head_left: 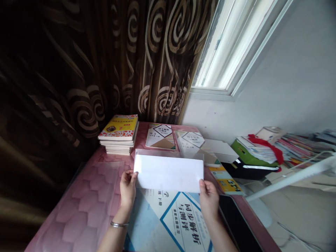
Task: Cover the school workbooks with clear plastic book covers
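Nearest lies a large light-blue and white paper workbook (181, 220), flat on a pink quilted cover (78, 213), between the person's bare forearms. Over its far part the two hands hold a blank white rectangular sheet (169, 173) — whether loose or part of the workbook, I cannot tell. Left hand (128, 189) has the sheet's left edge pinched between thumb and fingers (a silver metal bangle (119, 224) circles that wrist); right hand (210, 199) pinches the right edge just as narrowly. Clear plastic shows along the sheet's far edge.

Far left rises a stack of paperbacks, topped by a yellow book with a red-and-white pattern (122, 124). Right of it lies a white-and-brown booklet (160, 136), then a similar, paler booklet (191, 141). Near right — just beside the right forearm — is a flat black slab (237, 222).
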Demonstrator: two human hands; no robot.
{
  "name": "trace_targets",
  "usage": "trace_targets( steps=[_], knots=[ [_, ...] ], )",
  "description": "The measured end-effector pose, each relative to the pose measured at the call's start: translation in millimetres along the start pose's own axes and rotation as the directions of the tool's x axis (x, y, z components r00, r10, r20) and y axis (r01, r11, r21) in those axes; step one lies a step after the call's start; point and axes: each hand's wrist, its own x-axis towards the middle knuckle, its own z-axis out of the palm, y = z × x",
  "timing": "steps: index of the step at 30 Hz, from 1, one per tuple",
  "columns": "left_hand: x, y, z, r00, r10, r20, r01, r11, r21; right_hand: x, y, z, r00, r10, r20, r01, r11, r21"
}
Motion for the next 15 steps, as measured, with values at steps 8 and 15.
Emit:
trace_targets(
  steps=[8, 15],
  knots=[
    [0, 7, -0.5, 0.992, 0.009, 0.127, 0.008, 0.991, -0.130, 8, -4, 6, 0.999, -0.006, -0.031, 0.009, 0.996, 0.085],
    [1, 2, 0.9, 0.997, 0.064, 0.050, -0.061, 0.996, -0.058, 10, -1, 2, 1.000, 0.017, -0.023, -0.012, 0.982, 0.190]
  ],
)
